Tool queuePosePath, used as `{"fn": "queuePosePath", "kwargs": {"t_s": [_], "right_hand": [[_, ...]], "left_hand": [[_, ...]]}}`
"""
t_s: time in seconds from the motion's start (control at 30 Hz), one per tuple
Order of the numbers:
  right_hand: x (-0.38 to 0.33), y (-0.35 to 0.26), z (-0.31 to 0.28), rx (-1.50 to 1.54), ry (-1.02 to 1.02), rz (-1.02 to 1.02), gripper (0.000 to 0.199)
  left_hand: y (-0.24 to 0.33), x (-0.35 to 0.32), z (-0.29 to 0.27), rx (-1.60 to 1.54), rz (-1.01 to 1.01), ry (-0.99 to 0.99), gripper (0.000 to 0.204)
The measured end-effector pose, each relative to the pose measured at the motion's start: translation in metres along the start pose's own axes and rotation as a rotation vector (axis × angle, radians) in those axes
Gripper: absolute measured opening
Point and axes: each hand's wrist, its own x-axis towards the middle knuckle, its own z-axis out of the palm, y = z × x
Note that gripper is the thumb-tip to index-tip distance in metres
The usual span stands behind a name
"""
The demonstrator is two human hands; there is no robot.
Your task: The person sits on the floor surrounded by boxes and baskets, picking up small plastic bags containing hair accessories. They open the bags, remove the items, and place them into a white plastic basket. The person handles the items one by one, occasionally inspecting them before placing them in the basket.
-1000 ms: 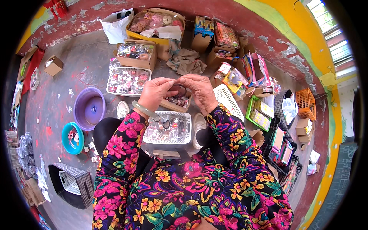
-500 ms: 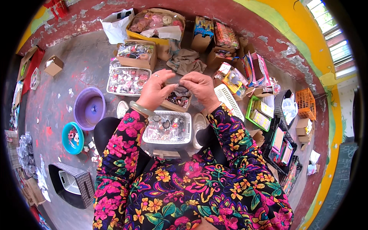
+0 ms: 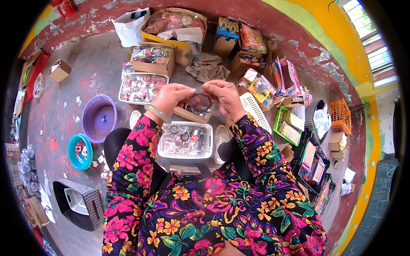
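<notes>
Between my hands hangs a small clear plastic bag with a dark ring, which looks like a hair tie [image 3: 200, 103], inside. My left hand [image 3: 170, 98] pinches the bag at its upper left. Its upper right corner is between the thumb and fingers of my right hand [image 3: 225, 97]. Below them, in front of my lap, stands a white plastic basket [image 3: 183, 155] full of similar clear packets [image 3: 188, 136], some with dark rings. Partly hidden behind the held bag is a small open cardboard box [image 3: 186, 114] with small items.
Beyond my left hand sits another white basket [image 3: 121, 97] of packets, with a filled cardboard box [image 3: 149, 68] behind. Purple [image 3: 86, 123] and teal [image 3: 71, 155] basins stand on the left. A white slotted tray [image 3: 257, 114] and green crate [image 3: 277, 123] lie to the right.
My hands have moved slightly apart, and the bag with the dark ring now shows spread between them. Earlier the fingertips were close together, with the bag barely visible.
</notes>
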Motion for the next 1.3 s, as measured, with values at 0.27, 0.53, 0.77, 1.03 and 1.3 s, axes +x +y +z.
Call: {"fn": "queuePosePath", "kwargs": {"t_s": [0.27,0.53,0.77,1.03,1.3], "right_hand": [[0.009,0.002,-0.007,0.012,0.006,0.318,0.040],[0.005,0.012,0.006,-0.047,-0.080,0.278,0.019],[0.008,0.002,-0.014,-0.071,-0.167,0.268,0.013],[0.008,0.001,-0.014,-0.116,-0.189,0.338,0.013],[0.008,-0.006,-0.013,-0.168,-0.100,0.269,0.015]], "left_hand": [[-0.008,0.005,-0.013,-0.448,0.028,0.279,0.016],[-0.015,0.008,-0.008,-0.541,0.122,0.315,0.013],[0.000,-0.002,-0.009,-0.455,0.070,0.237,0.025],[-0.009,0.002,-0.006,-0.355,0.022,0.114,0.027],[-0.011,0.003,-0.003,-0.531,0.042,0.175,0.022]]}}
